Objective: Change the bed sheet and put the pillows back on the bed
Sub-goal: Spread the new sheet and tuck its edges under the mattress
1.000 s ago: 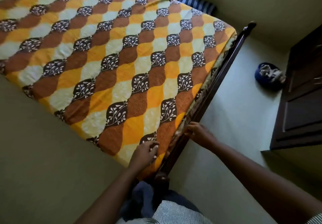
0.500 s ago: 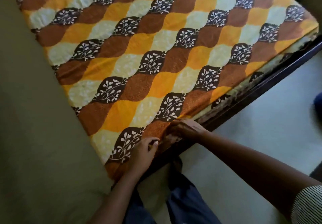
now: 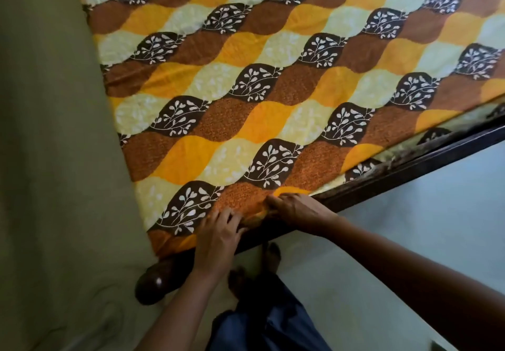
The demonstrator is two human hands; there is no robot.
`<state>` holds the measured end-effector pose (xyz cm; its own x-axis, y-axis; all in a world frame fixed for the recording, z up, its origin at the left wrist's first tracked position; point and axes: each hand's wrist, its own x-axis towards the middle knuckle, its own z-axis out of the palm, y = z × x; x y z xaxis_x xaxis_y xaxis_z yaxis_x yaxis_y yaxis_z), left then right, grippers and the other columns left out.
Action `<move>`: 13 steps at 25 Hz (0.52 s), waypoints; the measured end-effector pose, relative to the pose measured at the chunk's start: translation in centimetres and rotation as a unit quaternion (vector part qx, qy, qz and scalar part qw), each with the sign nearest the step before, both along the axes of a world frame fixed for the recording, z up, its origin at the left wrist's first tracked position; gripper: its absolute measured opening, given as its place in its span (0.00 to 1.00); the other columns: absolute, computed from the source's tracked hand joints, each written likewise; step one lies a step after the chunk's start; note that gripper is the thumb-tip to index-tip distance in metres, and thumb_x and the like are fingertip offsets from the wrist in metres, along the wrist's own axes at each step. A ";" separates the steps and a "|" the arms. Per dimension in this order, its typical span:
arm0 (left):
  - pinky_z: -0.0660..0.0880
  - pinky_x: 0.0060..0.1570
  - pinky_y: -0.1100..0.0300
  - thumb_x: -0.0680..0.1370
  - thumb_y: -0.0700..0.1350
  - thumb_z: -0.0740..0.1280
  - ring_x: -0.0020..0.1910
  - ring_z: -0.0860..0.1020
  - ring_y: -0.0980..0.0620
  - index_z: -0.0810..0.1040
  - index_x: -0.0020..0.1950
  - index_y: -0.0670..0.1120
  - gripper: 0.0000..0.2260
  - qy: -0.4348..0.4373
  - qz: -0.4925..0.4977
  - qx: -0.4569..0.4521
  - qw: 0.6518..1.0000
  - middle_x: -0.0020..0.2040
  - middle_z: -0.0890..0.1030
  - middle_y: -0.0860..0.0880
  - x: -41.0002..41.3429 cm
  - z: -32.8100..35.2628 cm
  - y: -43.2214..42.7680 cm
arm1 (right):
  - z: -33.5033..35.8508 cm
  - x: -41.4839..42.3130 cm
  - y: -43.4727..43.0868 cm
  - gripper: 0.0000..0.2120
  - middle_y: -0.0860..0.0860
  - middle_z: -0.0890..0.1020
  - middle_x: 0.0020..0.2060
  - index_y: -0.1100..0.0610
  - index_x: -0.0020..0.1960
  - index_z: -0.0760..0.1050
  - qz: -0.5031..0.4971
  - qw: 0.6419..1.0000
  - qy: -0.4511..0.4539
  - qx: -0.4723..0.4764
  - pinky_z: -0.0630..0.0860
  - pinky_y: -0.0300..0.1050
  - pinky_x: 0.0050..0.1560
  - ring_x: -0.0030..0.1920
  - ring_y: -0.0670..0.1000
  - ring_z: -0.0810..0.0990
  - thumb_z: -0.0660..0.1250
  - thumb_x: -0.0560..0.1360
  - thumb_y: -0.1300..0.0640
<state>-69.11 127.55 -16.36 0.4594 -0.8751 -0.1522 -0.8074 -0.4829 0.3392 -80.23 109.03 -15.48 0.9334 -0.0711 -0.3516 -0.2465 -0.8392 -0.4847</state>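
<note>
Home bedroom: patterned bed sheet, dark wooden bed frame.

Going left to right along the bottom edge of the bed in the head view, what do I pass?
Wall → round bedpost knob → left hand → bunched sheet edge → right hand → dark wooden side rail
</note>
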 end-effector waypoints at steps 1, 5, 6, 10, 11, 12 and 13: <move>0.76 0.38 0.57 0.62 0.43 0.79 0.43 0.79 0.49 0.82 0.48 0.45 0.17 -0.014 -0.001 -0.005 1.000 0.45 0.81 0.49 -0.1 0.0 -0.1 | -0.5 -0.2 0.1 0.14 0.57 0.79 0.47 0.59 0.60 0.69 -0.009 1.000 0.005 0.000 0.72 0.49 0.43 0.47 0.57 0.79 0.58 0.80 0.52; 0.73 0.39 0.62 0.64 0.35 0.77 0.40 0.79 0.49 0.82 0.45 0.42 0.11 0.062 0.041 -0.057 0.996 0.41 0.81 0.48 -0.3 0.0 -0.2 | -0.6 0.6 0.5 0.14 0.56 0.80 0.55 0.56 0.61 0.76 0.020 0.999 -0.036 0.028 0.76 0.47 0.45 0.52 0.56 0.79 0.66 0.75 0.57; 0.72 0.39 0.63 0.65 0.34 0.76 0.40 0.80 0.49 0.82 0.45 0.41 0.10 0.086 0.056 -0.062 0.993 0.40 0.82 0.47 -0.4 -0.1 -0.1 | -0.7 0.9 0.6 0.14 0.56 0.79 0.56 0.56 0.59 0.78 0.035 0.998 -0.044 0.005 0.76 0.46 0.43 0.52 0.56 0.79 0.68 0.74 0.58; 0.74 0.41 0.61 0.66 0.32 0.74 0.42 0.80 0.47 0.82 0.46 0.40 0.10 0.106 0.056 -0.044 0.992 0.42 0.82 0.45 -0.1 -0.3 0.1 | -0.2 2.5 1.7 0.06 0.55 0.82 0.42 0.58 0.46 0.81 0.077 0.993 -0.050 -0.073 0.73 0.44 0.36 0.45 0.56 0.80 0.73 0.69 0.62; 0.74 0.39 0.61 0.66 0.32 0.74 0.41 0.79 0.47 0.82 0.45 0.40 0.09 0.088 0.051 -0.028 0.994 0.41 0.82 0.45 0.2 -0.3 0.4 | -0.1 2.8 2.0 0.04 0.55 0.81 0.41 0.60 0.45 0.80 0.087 0.992 -0.035 -0.082 0.71 0.41 0.34 0.44 0.55 0.80 0.70 0.71 0.64; 0.73 0.36 0.62 0.66 0.31 0.74 0.39 0.78 0.48 0.82 0.42 0.40 0.08 0.059 0.047 -0.010 0.997 0.40 0.81 0.45 0.7 -0.2 0.8 | 0.1 3.1 2.1 0.05 0.56 0.80 0.42 0.61 0.48 0.79 0.083 0.992 -0.005 -0.099 0.68 0.40 0.35 0.44 0.54 0.80 0.66 0.74 0.64; 0.72 0.33 0.63 0.67 0.32 0.73 0.37 0.77 0.49 0.81 0.40 0.40 0.06 0.038 0.046 0.010 0.998 0.38 0.80 0.45 1.1 0.0 1.1 | 0.3 3.2 2.2 0.07 0.56 0.80 0.44 0.61 0.50 0.78 0.073 0.991 0.017 -0.109 0.66 0.39 0.36 0.44 0.52 0.79 0.62 0.77 0.64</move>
